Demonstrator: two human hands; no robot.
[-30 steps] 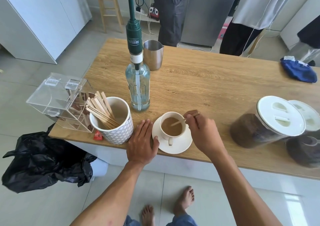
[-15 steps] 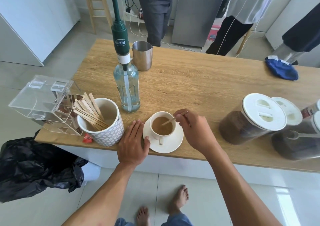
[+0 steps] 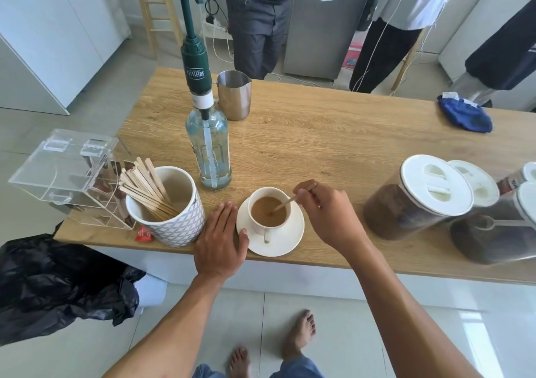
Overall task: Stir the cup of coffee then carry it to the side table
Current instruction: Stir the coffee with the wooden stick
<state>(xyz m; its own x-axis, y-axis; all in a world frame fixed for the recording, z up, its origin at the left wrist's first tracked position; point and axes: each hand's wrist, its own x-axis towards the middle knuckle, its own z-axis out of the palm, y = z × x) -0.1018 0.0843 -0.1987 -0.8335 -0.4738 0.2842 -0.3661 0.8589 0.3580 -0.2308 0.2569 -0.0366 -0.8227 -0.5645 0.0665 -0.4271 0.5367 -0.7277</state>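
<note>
A white cup of milky coffee (image 3: 268, 210) stands on a white saucer (image 3: 285, 241) near the front edge of the wooden table (image 3: 333, 134). My right hand (image 3: 327, 214) pinches a thin wooden stir stick (image 3: 285, 203) whose lower end dips into the coffee. My left hand (image 3: 219, 244) lies flat on the table just left of the saucer, fingers spread, thumb touching the saucer's rim. The cup's handle points toward me.
A patterned white pot of stir sticks (image 3: 168, 206) and a clear acrylic box (image 3: 63, 174) sit to the left. A pump bottle (image 3: 207, 145) and steel jug (image 3: 234, 95) stand behind the cup. Lidded coffee jars (image 3: 417, 198) are right. People stand beyond the table.
The stick's tip has shifted inside the cup as my right hand moved slightly. My left hand has stayed beside the saucer. The view has drifted a little.
</note>
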